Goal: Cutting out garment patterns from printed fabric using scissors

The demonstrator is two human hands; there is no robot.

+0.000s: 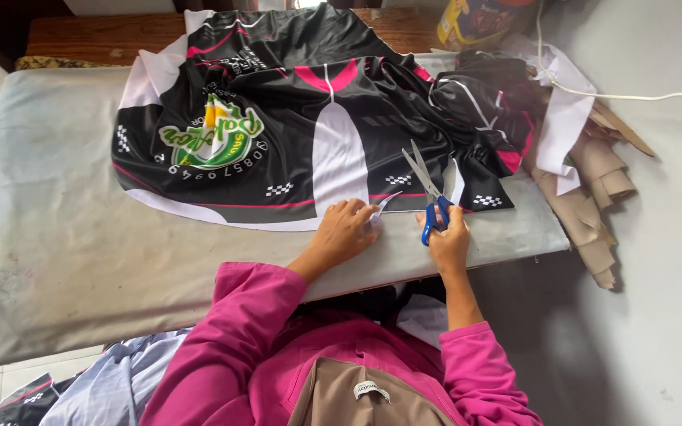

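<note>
A black printed fabric with white and pink panels lies spread over a grey table, its near edge running just in front of both hands. The left hand rests on that edge, fingers curled and pinching a loose white strip of the cloth (the grip itself is partly hidden). The right hand sits just beside it, closed through the blue handles of scissors, whose 2 blades stand open and point away over the fabric. More bunched black cloth lies beyond the scissors. Brown paper pieces hang off the table's right end.
</note>
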